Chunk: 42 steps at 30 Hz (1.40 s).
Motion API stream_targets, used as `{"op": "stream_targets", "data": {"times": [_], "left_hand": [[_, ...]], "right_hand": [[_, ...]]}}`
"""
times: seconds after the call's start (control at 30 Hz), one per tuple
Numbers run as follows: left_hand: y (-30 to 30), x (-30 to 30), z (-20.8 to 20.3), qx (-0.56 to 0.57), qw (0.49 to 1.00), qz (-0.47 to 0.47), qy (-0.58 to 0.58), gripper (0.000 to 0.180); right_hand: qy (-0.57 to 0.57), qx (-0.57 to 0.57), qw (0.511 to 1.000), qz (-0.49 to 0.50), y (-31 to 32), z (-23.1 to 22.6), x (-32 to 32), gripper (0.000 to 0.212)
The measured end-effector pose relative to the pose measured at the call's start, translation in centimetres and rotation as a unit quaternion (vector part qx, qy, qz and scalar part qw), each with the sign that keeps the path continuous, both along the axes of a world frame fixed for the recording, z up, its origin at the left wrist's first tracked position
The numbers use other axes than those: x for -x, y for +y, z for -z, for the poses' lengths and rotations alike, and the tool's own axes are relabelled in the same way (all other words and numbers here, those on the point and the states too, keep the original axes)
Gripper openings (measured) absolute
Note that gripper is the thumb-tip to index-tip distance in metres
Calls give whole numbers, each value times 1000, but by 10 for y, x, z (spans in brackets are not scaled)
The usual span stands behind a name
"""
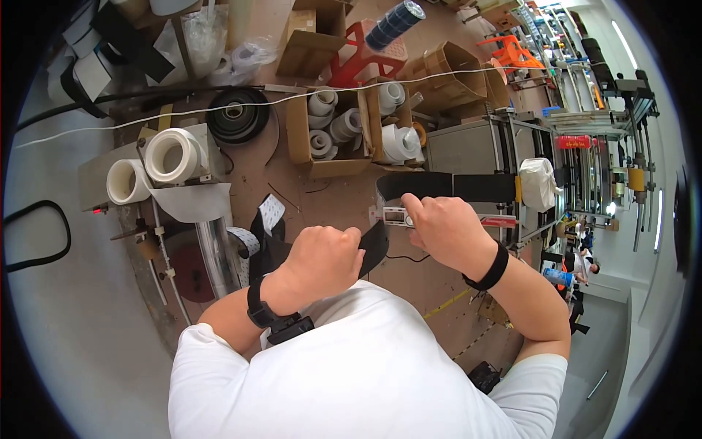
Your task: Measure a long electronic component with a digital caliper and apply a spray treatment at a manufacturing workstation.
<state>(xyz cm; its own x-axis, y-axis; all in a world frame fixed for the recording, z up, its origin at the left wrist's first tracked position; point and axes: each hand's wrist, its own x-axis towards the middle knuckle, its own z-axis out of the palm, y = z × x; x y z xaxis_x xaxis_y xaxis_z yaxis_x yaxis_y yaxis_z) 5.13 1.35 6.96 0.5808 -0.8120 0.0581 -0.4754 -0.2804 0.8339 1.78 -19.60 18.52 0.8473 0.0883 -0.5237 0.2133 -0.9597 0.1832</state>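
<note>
My right hand [447, 227] is closed around a digital caliper [395, 215] with a small display. The caliper's jaw end is at the edge of a wide black strip [376, 247]. This strip bends round in front of me, and one length of it runs right toward a metal rack. My left hand [322, 260] grips the strip with its fingers curled over it. Whether the jaws touch the strip is too small to tell. More black material with white printed backing [271, 212] hangs just left of my left hand.
Ahead stand cardboard boxes [329, 168] of white rolls, and a red stool [356, 62] with a dark blue roll on it. A black coil [238, 115] lies on the floor. At left, white rolls [175, 155] sit on a machine. A white cable [278, 98] crosses the view.
</note>
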Motion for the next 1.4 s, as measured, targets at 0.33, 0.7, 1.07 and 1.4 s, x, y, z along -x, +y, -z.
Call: {"op": "stream_targets", "data": {"times": [0.33, 0.7, 1.07, 1.4], "left_hand": [[-2, -11, -3, -44, 997, 41, 43, 21], [1, -19, -8, -26, 996, 32, 80, 23], [2, -18, -7, -28, 995, 30, 86, 25], [3, -17, -7, -23, 996, 31, 79, 24]], "right_hand": [[31, -53, 994, -88, -23, 7, 5, 38], [-26, -8, 994, -105, -31, 16, 17, 56], [-35, -31, 993, -105, -35, 21, 18, 55], [-36, -32, 993, -106, -34, 22, 19, 56]]}}
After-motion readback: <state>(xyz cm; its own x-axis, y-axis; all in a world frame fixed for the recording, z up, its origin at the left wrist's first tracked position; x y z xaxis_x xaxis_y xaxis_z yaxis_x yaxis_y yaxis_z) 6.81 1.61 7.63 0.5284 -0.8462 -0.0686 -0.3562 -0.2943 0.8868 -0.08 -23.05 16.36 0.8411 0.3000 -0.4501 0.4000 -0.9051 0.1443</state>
